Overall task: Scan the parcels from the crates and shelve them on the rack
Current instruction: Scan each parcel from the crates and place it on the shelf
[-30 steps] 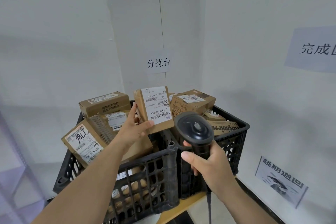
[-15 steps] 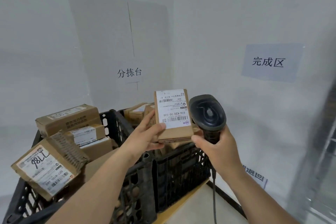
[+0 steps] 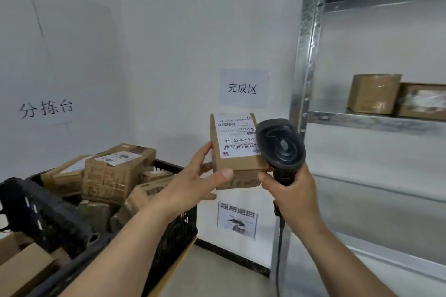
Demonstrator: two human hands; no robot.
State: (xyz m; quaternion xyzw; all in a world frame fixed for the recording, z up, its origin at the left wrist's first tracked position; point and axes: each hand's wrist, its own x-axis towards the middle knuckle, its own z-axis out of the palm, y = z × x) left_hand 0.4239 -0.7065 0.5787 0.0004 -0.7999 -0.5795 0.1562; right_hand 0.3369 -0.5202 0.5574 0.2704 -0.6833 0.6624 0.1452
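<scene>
My left hand [image 3: 196, 182] holds a small brown parcel [image 3: 235, 166] upright in mid-air, its white barcode label facing me. My right hand [image 3: 290, 191] grips the handle of a black barcode scanner [image 3: 281, 146], whose head sits just right of the parcel and overlaps the label's edge. Its cable hangs down below my wrist. Two black crates [image 3: 45, 219] at the lower left are piled with several cardboard parcels [image 3: 115, 171]. The metal rack [image 3: 311, 55] stands at the right.
Two brown boxes [image 3: 374, 94] sit on a rack shelf [image 3: 376, 120] at the right. Paper signs hang on the white walls, one directly behind the held parcel. The crates rest on a wooden table edge [image 3: 179, 260]. Bare floor shows below the signs.
The view has swung right, away from the crates toward the rack. My left hand carried the parcel right with it, and the scanner stayed close beside the label.
</scene>
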